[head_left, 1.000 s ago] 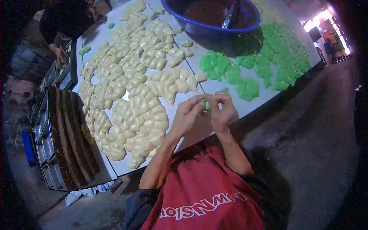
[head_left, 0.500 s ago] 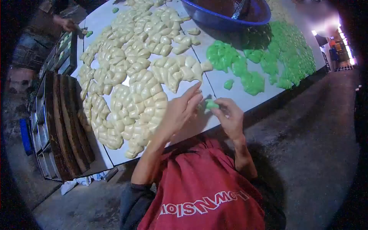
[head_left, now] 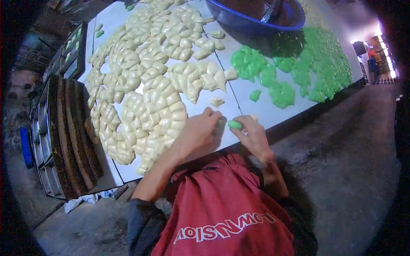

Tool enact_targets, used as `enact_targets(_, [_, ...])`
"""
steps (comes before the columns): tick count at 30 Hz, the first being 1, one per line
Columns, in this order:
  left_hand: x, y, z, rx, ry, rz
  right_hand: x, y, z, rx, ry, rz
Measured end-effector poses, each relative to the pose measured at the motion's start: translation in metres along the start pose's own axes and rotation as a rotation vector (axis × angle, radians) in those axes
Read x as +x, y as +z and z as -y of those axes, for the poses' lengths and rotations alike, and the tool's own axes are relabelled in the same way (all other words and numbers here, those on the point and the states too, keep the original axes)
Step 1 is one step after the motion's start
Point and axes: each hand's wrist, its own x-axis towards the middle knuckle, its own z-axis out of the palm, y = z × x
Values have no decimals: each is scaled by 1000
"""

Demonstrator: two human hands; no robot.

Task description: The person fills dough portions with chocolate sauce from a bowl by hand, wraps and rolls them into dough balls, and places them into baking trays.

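My right hand (head_left: 253,135) pinches a small, smooth lump of green dough (head_left: 234,124) between thumb and fingers, just over the table's near edge. To its left, my left hand (head_left: 200,131) rests low on the white table with its fingers curled together; what lies under them is hidden. A small scrap of cream dough (head_left: 217,101) sits just beyond the left fingertips. Left of that hand spreads a wide mass of cream dough pieces (head_left: 153,102), glossy and touching one another. Green dough pieces (head_left: 282,94) lie beyond my right hand.
A blue basin (head_left: 256,24) with a metal utensil in it stands at the far side of the table. Stacked trays (head_left: 70,132) line the left edge, and a compartmented tray (head_left: 73,53) holds pale and green pieces. Concrete floor (head_left: 341,162) extends at right.
My left hand has drawn back and curled its fingers, uncovering the cream scrap. The green lump now looks rounder in my right hand. Another person's hand at upper left has gone from view.
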Motion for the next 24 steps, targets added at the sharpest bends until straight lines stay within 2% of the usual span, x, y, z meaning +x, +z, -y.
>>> enact_targets(1, [-2,2,-1,-36,-54,-28,1,-6,8,82,108,57])
enact_targets(3, [-15,-6,-13,-139,-173,-181,3,-14,22,133,125,24])
enact_targets(4, [-20,-9,-18,-190,-233,-260,5,-15,25,158,131,8])
enact_targets(5, [-22,-4,-19,-153,-234,-397,8,-12,22,85,40,13])
enact_targets(8, [-20,17,-18,-103,-352,-402,20,-3,4,-156,-244,22])
enact_targets(9, [-20,21,-21,-11,-318,-453,24,-1,0,-245,-340,18])
enact_targets(10, [-23,19,-22,-60,-291,-470,29,-1,-1,-332,-436,12])
enact_targets(11, [-27,16,-26,-111,-268,-483,30,-7,0,-219,-346,115])
enact_targets(12, [-30,8,-30,-162,-246,-494,35,-10,-2,-203,-266,94])
enact_targets(13, [-33,-8,-37,-156,-356,-391,45,-12,-5,-189,-188,68])
enact_targets(14, [-32,-16,-36,-118,-392,-375,56,-15,-9,-176,-111,45])
enact_targets(16, [-26,-30,-31,-44,-466,-341,88,-20,-12,-413,-235,-129])
enact_targets(17, [-18,-38,-30,-41,-451,-372,106,-23,-5,-557,-316,-208])
enact_targets(18, [-4,-38,-24,-8,-352,-471,122,-26,-1,-699,-398,-289])
enact_targets(20, [30,-28,-6,60,-150,-659,150,-29,-10,-735,-510,-231])
enact_targets(21, [48,-29,-4,122,-123,-651,157,-31,-13,-755,-566,-201])
enact_targets(24, [95,-25,9,272,-62,-622,159,-38,-15,-608,-558,-19])
